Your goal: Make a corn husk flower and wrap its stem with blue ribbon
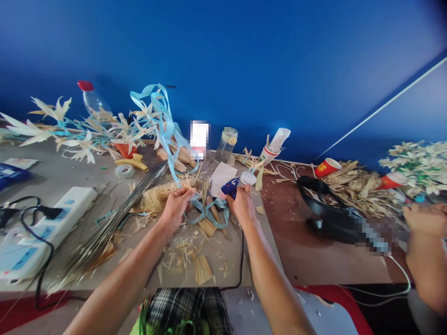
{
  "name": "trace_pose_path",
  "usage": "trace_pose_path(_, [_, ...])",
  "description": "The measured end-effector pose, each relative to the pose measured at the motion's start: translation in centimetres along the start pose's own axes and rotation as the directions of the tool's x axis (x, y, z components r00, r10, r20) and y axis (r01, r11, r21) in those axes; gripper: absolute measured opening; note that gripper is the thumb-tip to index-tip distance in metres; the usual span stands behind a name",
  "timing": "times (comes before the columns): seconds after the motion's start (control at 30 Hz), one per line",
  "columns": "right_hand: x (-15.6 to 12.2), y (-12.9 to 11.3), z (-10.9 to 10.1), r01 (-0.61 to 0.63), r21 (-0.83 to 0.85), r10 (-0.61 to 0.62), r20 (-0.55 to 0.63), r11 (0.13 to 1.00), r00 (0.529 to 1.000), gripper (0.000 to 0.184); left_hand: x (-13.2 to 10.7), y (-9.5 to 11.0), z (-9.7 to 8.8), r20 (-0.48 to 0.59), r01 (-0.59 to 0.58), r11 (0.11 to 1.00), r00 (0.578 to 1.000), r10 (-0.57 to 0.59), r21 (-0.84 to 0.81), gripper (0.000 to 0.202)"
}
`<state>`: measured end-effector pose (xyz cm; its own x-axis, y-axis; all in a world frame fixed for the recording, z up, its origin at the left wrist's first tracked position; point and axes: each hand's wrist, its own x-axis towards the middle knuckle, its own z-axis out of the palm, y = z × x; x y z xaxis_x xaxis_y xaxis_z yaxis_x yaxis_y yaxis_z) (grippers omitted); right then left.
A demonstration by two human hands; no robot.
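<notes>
My left hand (179, 204) is closed in a pinch on a small bunch of pale, frayed husk strips (188, 182), with a light-blue ribbon (170, 139) rising just behind it. In my right hand (241, 204) is a blue glue gun (229, 188), mostly covered by the fingers; a black cord (242, 258) runs down beneath that wrist. The two hands are apart. Between them lie a looped blue ribbon (219, 220) and dry husk pieces (208, 227). Behind the right hand is a sheet of white paper (220, 176).
Thin wires (122, 214) lie left of my hands, beyond them a white power strip (59, 232). Husk flowers (84, 144), a glass jar (226, 143) and a paper cup (269, 154) stand behind. Rightward are black headphones (319, 209) and another person's hand (428, 218).
</notes>
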<state>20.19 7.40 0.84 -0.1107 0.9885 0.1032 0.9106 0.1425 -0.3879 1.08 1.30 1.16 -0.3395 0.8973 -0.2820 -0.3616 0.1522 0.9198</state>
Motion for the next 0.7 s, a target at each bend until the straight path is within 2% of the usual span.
trace_pose_path(0.1, [0.0,0.3,-0.1,0.017,0.012,-0.017,0.050,1.000,0.999,0.030,-0.1,-0.1,0.1,0.038,0.001,1.000,0.999,0.000,-0.007,0.031])
trace_pose_path(0.17, [0.2,0.4,-0.2,0.028,0.092,-0.027,-0.015,0.995,1.000,0.026,-0.2,-0.2,0.1,0.055,0.005,1.000,0.998,-0.005,-0.001,0.031])
trace_pose_path(0.23, [0.5,0.5,-0.2,0.068,0.276,-0.035,-0.121,0.959,0.992,0.025,-0.4,-0.1,0.2,0.070,0.015,1.000,0.997,-0.016,0.009,0.032])
trace_pose_path(0.3, [0.7,0.4,-0.1,0.086,0.546,-0.046,-0.086,0.834,0.995,0.029,-0.5,-0.1,0.3,0.092,0.034,0.999,0.995,-0.035,0.016,0.032])
trace_pose_path(0.37, [0.6,0.1,0.1,-0.017,0.783,-0.084,0.088,0.622,0.993,0.035,-0.7,-0.1,0.4,0.120,0.070,0.997,0.990,-0.072,0.026,0.033])
trace_pose_path(0.43, [0.3,-0.5,0.3,-0.164,0.889,-0.136,0.243,0.428,0.960,0.039,-0.9,-0.1,0.6,0.147,0.113,0.993,0.982,-0.117,0.035,0.034])
trace_pose_path(0.47, [0.1,-0.8,0.3,-0.206,0.905,-0.167,0.283,0.373,0.944,0.040,-0.9,-0.2,0.7,0.161,0.127,0.991,0.978,-0.131,0.037,0.034])
trace_pose_path(0.5, [-0.1,-1.1,0.4,-0.229,0.908,-0.199,0.312,0.351,0.929,0.040,-1.0,-0.3,0.8,0.175,0.132,0.990,0.975,-0.137,0.037,0.034])
trace_pose_path(0.57, [-0.4,-1.6,0.3,-0.238,0.897,-0.249,0.343,0.372,0.905,0.039,-1.0,-0.4,0.8,0.198,0.130,0.991,0.971,-0.135,0.038,0.033])
trace_pose_path(0.63, [-0.6,-1.8,0.1,-0.216,0.893,-0.250,0.330,0.395,0.910,0.037,-1.0,-0.6,0.9,0.218,0.132,0.990,0.966,-0.141,0.054,0.032])
trace_pose_path(0.7, [-0.7,-1.9,-0.2,-0.205,0.902,-0.229,0.306,0.380,0.924,0.037,-1.1,-0.8,0.9,0.248,0.132,0.986,0.957,-0.153,0.099,0.032])
